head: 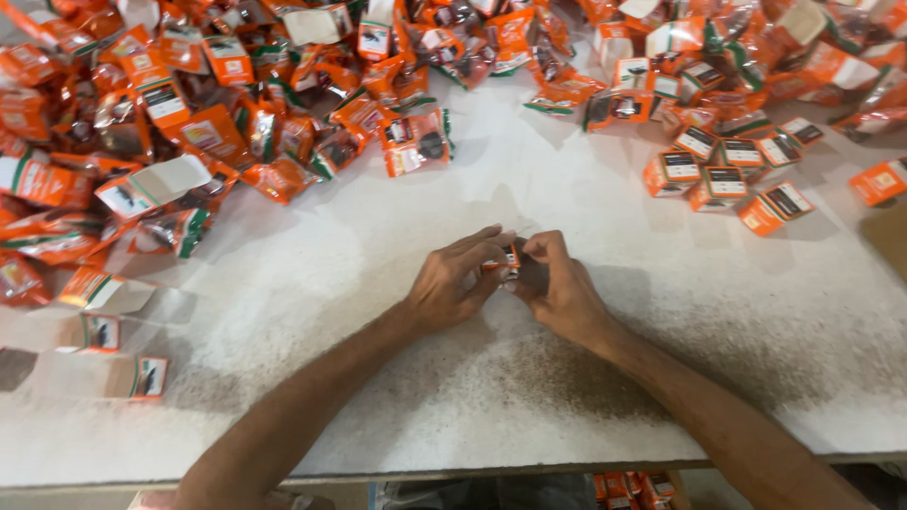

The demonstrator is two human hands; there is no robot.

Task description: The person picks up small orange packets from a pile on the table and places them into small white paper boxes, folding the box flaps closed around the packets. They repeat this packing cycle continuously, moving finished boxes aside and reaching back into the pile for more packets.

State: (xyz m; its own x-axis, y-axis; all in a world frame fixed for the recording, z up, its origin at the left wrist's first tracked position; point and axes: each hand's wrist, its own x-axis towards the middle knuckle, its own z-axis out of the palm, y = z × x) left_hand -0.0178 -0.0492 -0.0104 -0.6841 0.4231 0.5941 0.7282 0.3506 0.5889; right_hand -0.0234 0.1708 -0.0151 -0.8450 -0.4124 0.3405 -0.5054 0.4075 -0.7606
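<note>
At the middle of the white tabletop, a small orange box is pinched between the fingers of the left hand and the right hand, perhaps by its flap. Orange sachets are heaped behind, and closed boxes are clustered to the right.

a white counter fills nearly the whole view, its surface matte and lightly grained. a broad patch of brown speckled dirt or wear spreads over the near middle and toward the right. the near edge runs across the bottom as a thin pale lip, with a dark gap below it. at the far right a tan brown patch cuts in at the counter's side. the light is soft and even, throwing faint shadows toward the near side.
</note>
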